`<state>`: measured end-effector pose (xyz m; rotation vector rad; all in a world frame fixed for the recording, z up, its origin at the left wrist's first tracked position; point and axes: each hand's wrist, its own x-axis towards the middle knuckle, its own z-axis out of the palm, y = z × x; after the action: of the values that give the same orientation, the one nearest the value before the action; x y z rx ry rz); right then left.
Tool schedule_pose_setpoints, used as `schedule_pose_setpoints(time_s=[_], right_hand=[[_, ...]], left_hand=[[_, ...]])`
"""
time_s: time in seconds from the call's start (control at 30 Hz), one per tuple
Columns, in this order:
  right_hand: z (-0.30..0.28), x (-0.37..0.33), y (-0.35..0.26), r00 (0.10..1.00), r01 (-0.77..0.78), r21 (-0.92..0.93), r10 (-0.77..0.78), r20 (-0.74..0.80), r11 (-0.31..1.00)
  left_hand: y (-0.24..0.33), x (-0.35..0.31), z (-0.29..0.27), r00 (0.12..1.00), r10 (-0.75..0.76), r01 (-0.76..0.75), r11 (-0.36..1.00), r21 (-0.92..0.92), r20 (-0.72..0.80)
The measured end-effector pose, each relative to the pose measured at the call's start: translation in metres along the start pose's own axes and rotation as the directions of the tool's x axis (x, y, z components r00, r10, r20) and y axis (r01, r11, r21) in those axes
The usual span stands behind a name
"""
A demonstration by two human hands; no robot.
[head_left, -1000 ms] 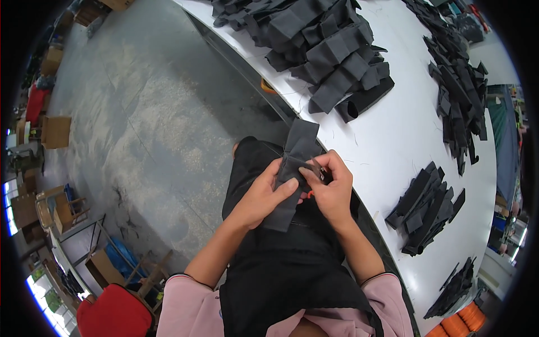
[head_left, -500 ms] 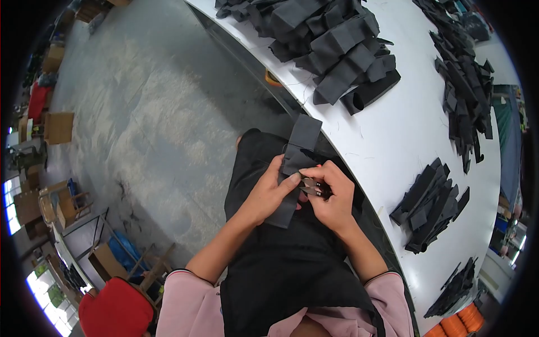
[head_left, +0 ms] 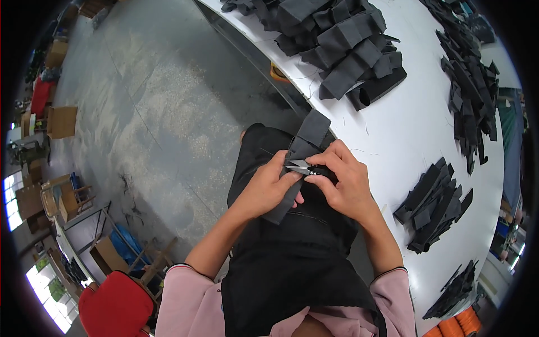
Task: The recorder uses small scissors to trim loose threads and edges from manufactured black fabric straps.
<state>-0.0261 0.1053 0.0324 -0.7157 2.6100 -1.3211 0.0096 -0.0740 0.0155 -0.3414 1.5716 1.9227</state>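
Over my lap, my left hand [head_left: 268, 188] pinches a long black fabric strip [head_left: 312, 130] between thumb and fingers. The strip slants from the table edge down to my apron, with a crosswise seam or fold near its upper part. In my right hand [head_left: 349, 181] is a small pair of black-handled thread snips [head_left: 321, 171], gripped between thumb and forefinger. Their silver blades stand apart and point left, at the strip's edge beside my left thumb. Whether a thread lies between the blades is too small to tell.
The white table [head_left: 387, 140] curves along my right. On it lie a large heap of black fabric pieces [head_left: 348, 45], a long pile [head_left: 466, 90], and smaller bundles [head_left: 432, 205]. Orange thread spools [head_left: 466, 321] are at lower right, a red chair [head_left: 115, 306] at lower left.
My right hand has turned and opened out, swinging the snips' blades leftward onto the strip's edge. The strip has tilted slightly right, still pinched in my left hand.
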Motion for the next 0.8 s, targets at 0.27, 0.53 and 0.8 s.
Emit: schedule_pose_setpoints(time_s=[0.27, 0.53, 0.8], right_hand=[[0.006, -0.006, 0.000, 0.989, 0.084, -0.076, -0.092, -0.115, 0.994], [0.004, -0.026, 0.008, 0.968, -0.078, 0.022, 0.081, -0.237, 0.997], [0.006, -0.022, 0.000, 0.963, -0.025, -0.019, 0.019, -0.271, 1.000]], left_hand=[[-0.004, 0.001, 0.000, 0.999, 0.035, -0.034, 0.997, 0.072, -0.005], [-0.001, 0.006, -0.003, 0.998, 0.027, -0.045, 0.943, -0.331, -0.059], [0.002, 0.006, 0.002, 0.996, 0.071, -0.085, 0.914, -0.396, -0.051]])
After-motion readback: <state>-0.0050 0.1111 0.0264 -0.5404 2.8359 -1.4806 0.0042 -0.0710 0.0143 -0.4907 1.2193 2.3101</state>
